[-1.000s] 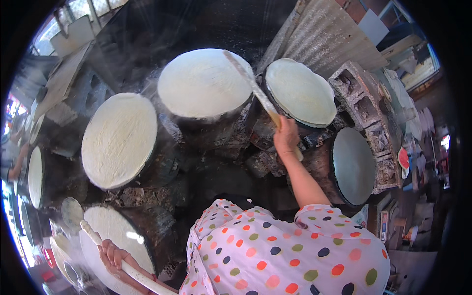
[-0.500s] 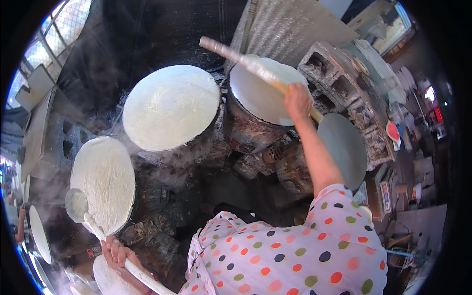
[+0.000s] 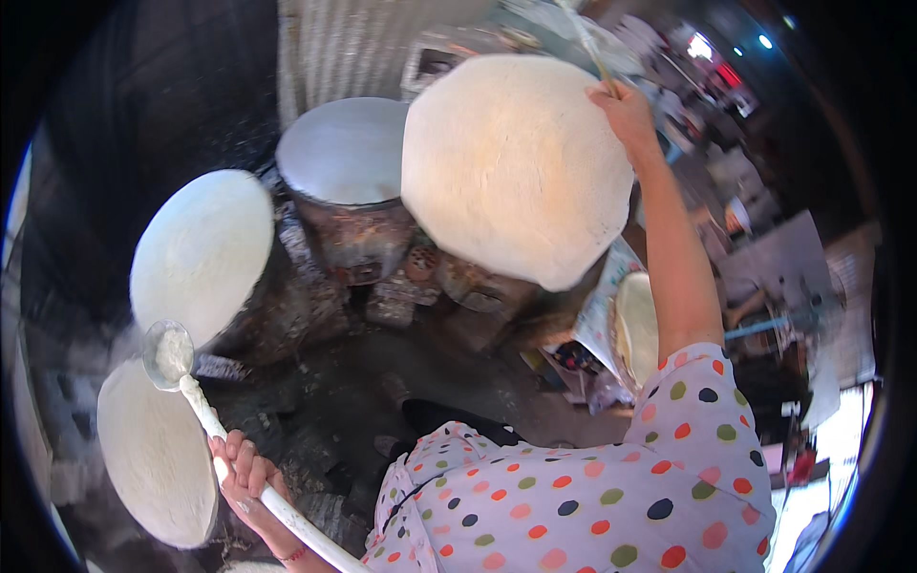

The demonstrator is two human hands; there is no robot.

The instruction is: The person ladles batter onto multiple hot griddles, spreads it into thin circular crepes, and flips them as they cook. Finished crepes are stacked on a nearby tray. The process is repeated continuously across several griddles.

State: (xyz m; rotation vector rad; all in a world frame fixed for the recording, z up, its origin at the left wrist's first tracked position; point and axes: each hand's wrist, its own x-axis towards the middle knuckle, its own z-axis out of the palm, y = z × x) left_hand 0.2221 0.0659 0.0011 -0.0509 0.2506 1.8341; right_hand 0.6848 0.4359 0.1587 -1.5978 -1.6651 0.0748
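Note:
My left hand (image 3: 246, 473) grips the long white handle of a ladle (image 3: 170, 353). The ladle's round bowl, with pale batter in it, is between two griddles topped with pale rounds, one farther (image 3: 202, 253) and one nearer (image 3: 158, 454). My right hand (image 3: 626, 119), arm stretched out, is closed around a stick (image 3: 586, 40). From beside that hand spreads a large thin pale sheet (image 3: 516, 172), browned faintly in the middle; whatever part of the stick lies behind it is hidden. Left of the sheet is a bare grey griddle (image 3: 339, 143) on a rusty drum stove.
Soot-dark stoves and bricks (image 3: 390, 310) ring the floor before me. A corrugated metal panel (image 3: 349, 48) stands behind the griddles. Past the sheet, on the right, lies a round pale stack or tray (image 3: 635, 320) on a patterned cloth. Steam drifts at the left.
The pale sheet has come off the far griddle and swung right with the stick in my right hand. The view has turned right. My left hand keeps hold of the ladle.

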